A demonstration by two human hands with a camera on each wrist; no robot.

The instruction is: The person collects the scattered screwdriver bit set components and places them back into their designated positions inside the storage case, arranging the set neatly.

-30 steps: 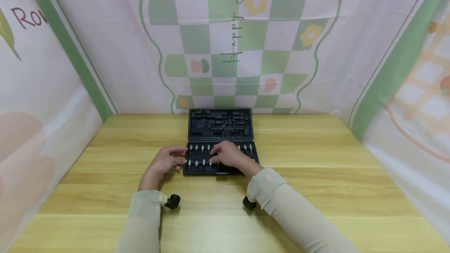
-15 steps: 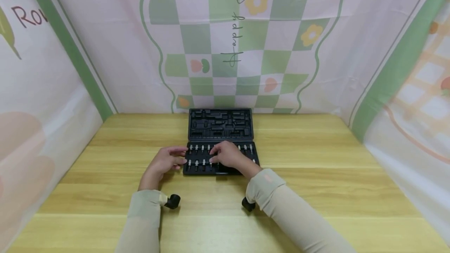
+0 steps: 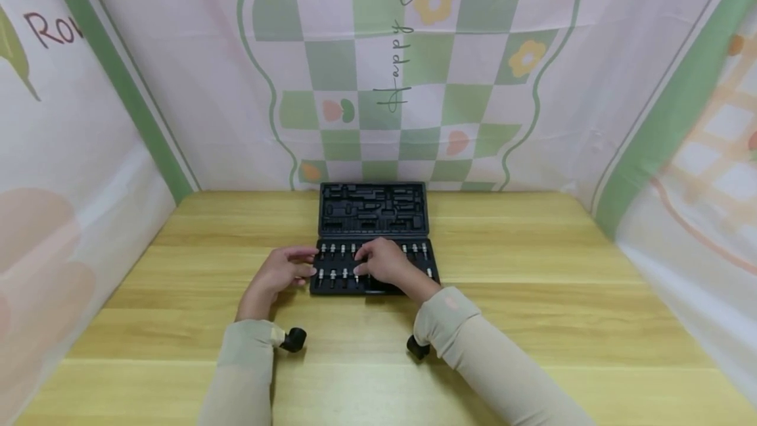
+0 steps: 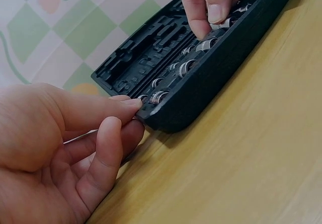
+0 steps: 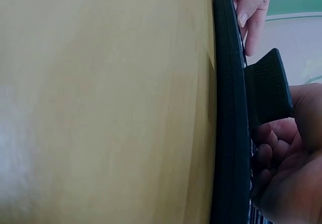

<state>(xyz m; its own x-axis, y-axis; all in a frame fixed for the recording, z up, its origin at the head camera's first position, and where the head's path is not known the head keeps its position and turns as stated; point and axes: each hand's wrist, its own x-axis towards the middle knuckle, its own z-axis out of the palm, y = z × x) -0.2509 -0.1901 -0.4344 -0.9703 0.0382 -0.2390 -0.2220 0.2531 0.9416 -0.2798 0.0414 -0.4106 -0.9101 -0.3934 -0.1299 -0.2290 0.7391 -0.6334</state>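
A black socket case lies unfolded on the table, its lid leaning back. Silver bit sockets stand in two rows in the near half. At the case's left edge is my left hand; in the left wrist view its thumb lies on the corner with fingers curled below, gripping it. My right hand reaches over the middle of the case. Its thumb and forefinger pinch a bit socket in the near row. That hand hides several sockets in the head view.
A black flap sticks up from the front of the case in the right wrist view. The wooden table surrounds the case. Patterned cloth hangs behind. Small black cameras sit at both wrists.
Both hands keep their places at the case. The head view has shifted very slightly; nothing else visibly moves.
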